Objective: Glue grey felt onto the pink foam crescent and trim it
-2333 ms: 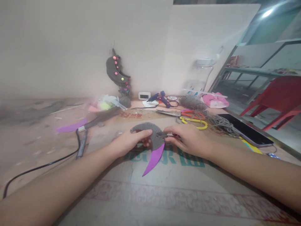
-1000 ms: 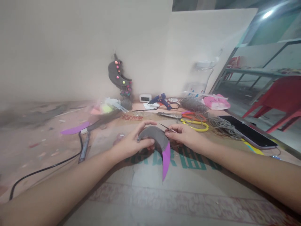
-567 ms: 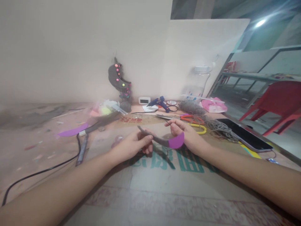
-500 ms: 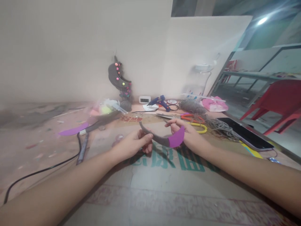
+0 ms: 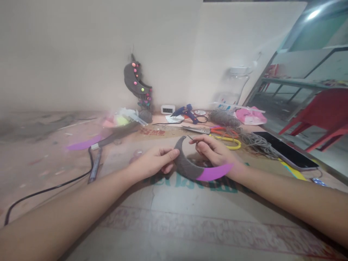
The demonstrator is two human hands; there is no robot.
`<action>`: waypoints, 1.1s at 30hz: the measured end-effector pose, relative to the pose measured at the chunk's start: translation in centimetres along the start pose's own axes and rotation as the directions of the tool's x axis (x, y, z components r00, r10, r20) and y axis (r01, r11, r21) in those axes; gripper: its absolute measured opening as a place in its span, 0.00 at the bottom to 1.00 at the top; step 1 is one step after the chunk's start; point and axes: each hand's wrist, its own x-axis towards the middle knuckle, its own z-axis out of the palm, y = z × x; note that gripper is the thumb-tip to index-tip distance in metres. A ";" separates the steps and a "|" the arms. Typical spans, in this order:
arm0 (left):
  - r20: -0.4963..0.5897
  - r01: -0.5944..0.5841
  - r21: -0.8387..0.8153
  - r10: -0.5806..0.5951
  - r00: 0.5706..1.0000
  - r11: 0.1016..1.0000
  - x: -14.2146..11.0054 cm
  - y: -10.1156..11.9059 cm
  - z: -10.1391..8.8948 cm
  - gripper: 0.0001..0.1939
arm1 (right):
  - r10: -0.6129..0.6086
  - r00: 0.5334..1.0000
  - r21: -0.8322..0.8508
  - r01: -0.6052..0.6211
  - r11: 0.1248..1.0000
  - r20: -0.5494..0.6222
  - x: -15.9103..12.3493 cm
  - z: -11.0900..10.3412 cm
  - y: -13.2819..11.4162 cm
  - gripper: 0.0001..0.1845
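My left hand is closed, pinching a crescent between thumb and fingers near its upper end. Most of the crescent is wrapped in grey yarn, while its right-hand tip is bare purple sheet. That purple tip points right and passes in front of my right wrist. My right hand is closed on a thin, dark, pointed tool, perhaps tweezers; its rear part is hidden by my fingers. The tool's point is just right of the crescent's upper end, seemingly apart from it.
Printed cardboard covers the table. Scissors, a glue gun, grey yarn and a phone lie beyond and right. A marker, black cable and purple piece lie left. A decorated crescent hangs behind.
My left hand has turned the crescent: its purple tip pointed down, then the crescent showed edge-on, and now its face shows with the tip rightward. My right hand's tool has come off the yarn.
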 end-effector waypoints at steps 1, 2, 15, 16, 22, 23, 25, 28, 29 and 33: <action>-0.016 0.004 -0.002 -0.004 1.000 1.000 -0.1 0.1 0.1 0.24 | 0.024 0.999 0.017 -0.024 1.000 -0.021 0.2 -0.1 0.0 0.20; -0.037 0.011 -0.006 -0.011 0.999 1.000 -0.1 0.3 0.1 0.24 | 0.044 0.998 0.030 -0.043 0.999 -0.046 0.4 -0.4 0.0 0.20; -0.150 0.023 0.053 -0.015 0.989 0.998 -0.1 0.4 0.3 0.21 | -0.556 0.797 -0.600 0.570 0.562 0.237 -0.4 -3.0 -4.6 0.13; -0.148 0.025 0.048 -0.017 0.989 0.999 0.0 0.5 0.3 0.20 | -0.557 0.763 -0.610 0.621 0.492 0.327 -0.7 -2.5 -4.6 0.12; -0.138 0.029 0.036 -0.024 0.990 0.999 0.2 0.2 0.3 0.20 | -0.495 0.758 -0.639 0.638 0.429 0.425 -0.9 -1.3 -2.0 0.13; -0.136 0.029 0.039 -0.024 0.990 0.999 0.2 0.1 0.3 0.20 | -0.475 0.771 -0.642 0.626 0.443 0.424 -0.9 -1.3 -1.7 0.13; -0.132 0.027 0.051 -0.020 0.991 0.998 0.2 -0.1 0.2 0.19 | -0.438 0.797 -0.652 0.596 0.468 0.415 -0.9 -1.3 -1.4 0.12; -0.128 0.016 0.058 -0.009 0.992 0.998 0.3 -0.2 0.1 0.19 | -0.406 0.825 -0.662 0.561 0.497 0.394 -1.1 -1.1 -1.6 0.12; -0.125 0.015 0.057 -0.008 0.992 0.998 0.3 -0.2 0.1 0.19 | -0.400 0.830 -0.663 0.553 0.504 0.389 -1.1 -1.0 -1.7 0.12; -0.109 0.014 0.049 -0.009 0.994 0.999 0.3 -0.3 0.1 0.19 | -0.393 0.831 -0.663 0.553 0.504 0.394 -1.1 -1.0 -1.6 0.13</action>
